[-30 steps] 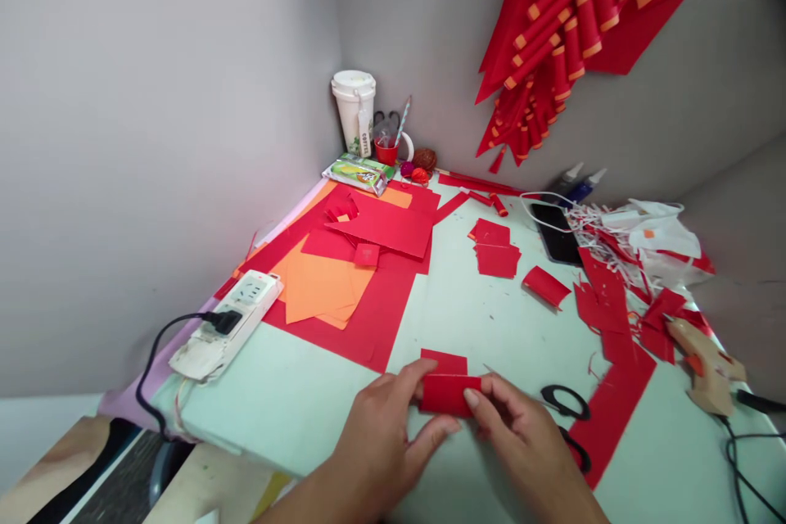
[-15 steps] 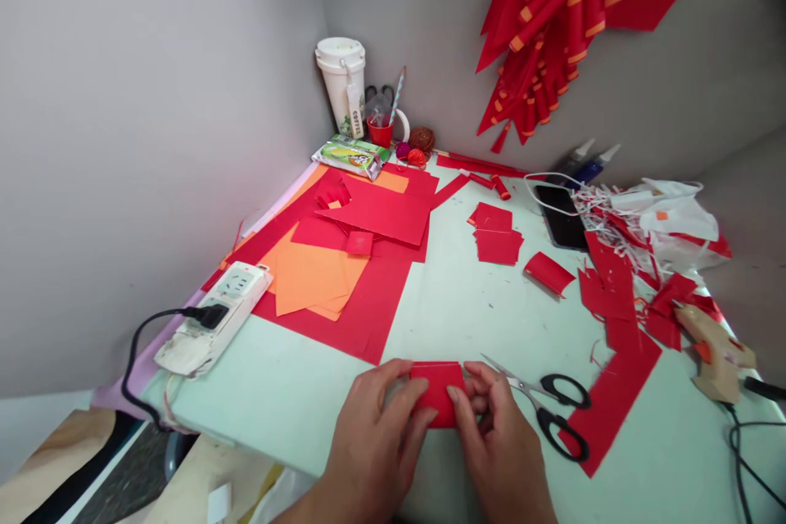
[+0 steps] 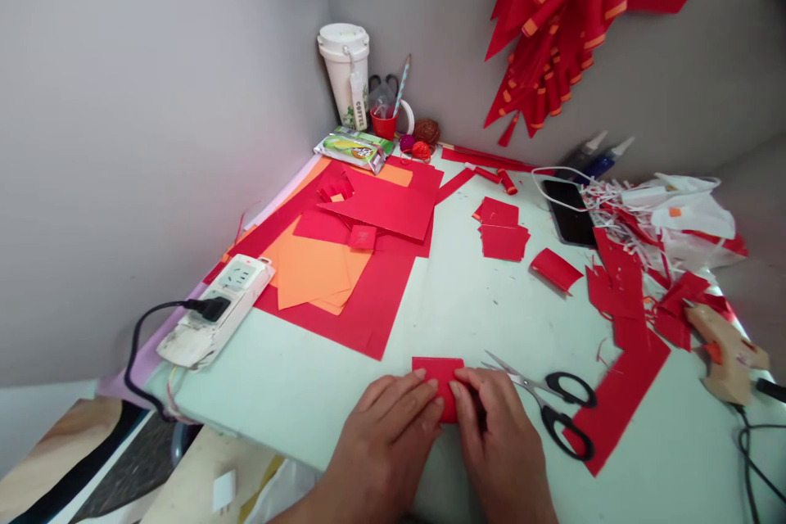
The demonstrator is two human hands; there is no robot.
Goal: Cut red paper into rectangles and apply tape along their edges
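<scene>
A small piece of red paper (image 3: 437, 365) lies near the front edge of the table, between my two hands. My left hand (image 3: 393, 426) has its fingers together, pressed on the paper's left and middle part, covering much of it. At the right edge, my right hand (image 3: 496, 426) grips the paper between thumb and curled fingers; the undersides of those fingers are hidden. Just right of that hand lie scissors (image 3: 540, 395) with black handles, blades slightly apart and pointing toward the paper. A long red paper strip (image 3: 632, 403) lies partly under the scissors' handles.
Cut red pieces (image 3: 504, 242) and a curled red piece (image 3: 556, 271) lie farther back. Orange sheets (image 3: 313, 272) on red sheets and a power strip (image 3: 214, 313) are at left. A glue gun (image 3: 728, 348), phone (image 3: 570, 213) and paper scraps are at right. Red paper rolls (image 3: 571, 8) hang behind.
My left hand's fingers have closed together and come down flatter over the red paper. My right thumb and fingers have shifted slightly at its right edge. The whole view has shifted a little.
</scene>
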